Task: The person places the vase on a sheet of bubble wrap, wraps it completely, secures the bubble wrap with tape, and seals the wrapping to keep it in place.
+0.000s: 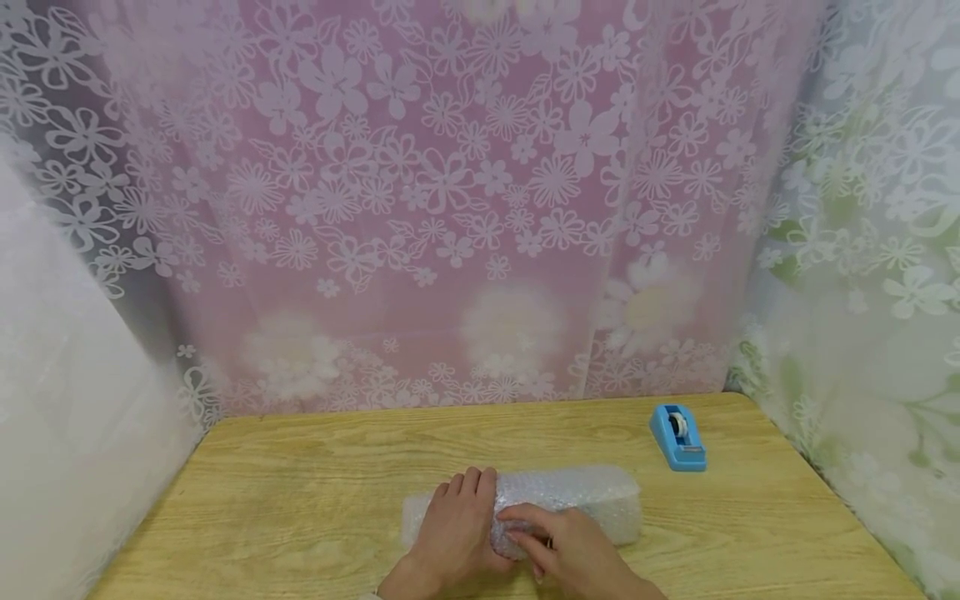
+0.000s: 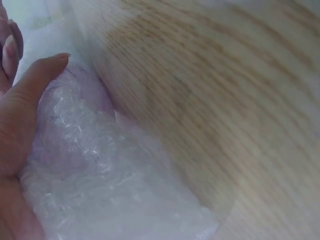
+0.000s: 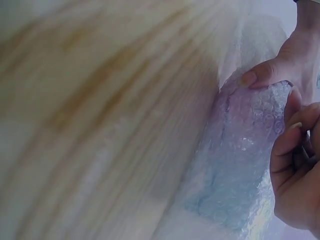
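Note:
A long roll of bubble wrap point(image 1: 570, 492) lies across the table, with a pinkish-purple tint showing through in both wrist views. My left hand point(image 1: 461, 525) grips it left of its middle, fingers over the top and thumb on the near side. The left thumb point(image 2: 42, 75) presses on the wrap point(image 2: 75, 135) in the left wrist view. Just right of it is my right hand point(image 1: 573, 546), index finger and thumb tips close together at the wrap's surface. In the right wrist view the right hand point(image 3: 297, 175) has bent fingers; I cannot tell whether they pinch anything.
A blue tape dispenser point(image 1: 678, 442) with a roll of tape stands at the table's back right. The wood-grain table point(image 1: 300, 467) extends to both sides of the roll. Floral curtains point(image 1: 450, 208) hang behind the table and at the sides.

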Demonstrator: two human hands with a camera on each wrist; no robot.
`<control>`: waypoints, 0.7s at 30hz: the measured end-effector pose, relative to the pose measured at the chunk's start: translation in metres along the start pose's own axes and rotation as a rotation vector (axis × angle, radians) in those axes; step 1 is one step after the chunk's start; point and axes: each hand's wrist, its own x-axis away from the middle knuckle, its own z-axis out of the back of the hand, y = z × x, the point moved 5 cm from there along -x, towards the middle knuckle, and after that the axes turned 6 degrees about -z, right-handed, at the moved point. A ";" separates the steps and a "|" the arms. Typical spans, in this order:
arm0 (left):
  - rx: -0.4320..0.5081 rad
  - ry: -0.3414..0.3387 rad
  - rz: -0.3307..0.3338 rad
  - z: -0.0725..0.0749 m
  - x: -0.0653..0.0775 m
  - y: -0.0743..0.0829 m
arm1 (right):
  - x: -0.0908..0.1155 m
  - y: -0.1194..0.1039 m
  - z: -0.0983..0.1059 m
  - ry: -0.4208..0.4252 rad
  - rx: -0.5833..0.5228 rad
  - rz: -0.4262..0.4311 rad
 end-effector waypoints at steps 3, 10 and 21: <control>0.020 -0.033 0.016 -0.001 0.000 -0.001 | 0.000 0.003 -0.001 -0.038 -0.025 -0.069; 0.042 -0.072 0.033 -0.003 0.001 0.000 | -0.001 0.010 -0.004 -0.044 -0.084 -0.168; 0.007 -0.034 0.016 -0.002 0.001 -0.001 | -0.004 0.002 0.000 0.068 0.065 -0.022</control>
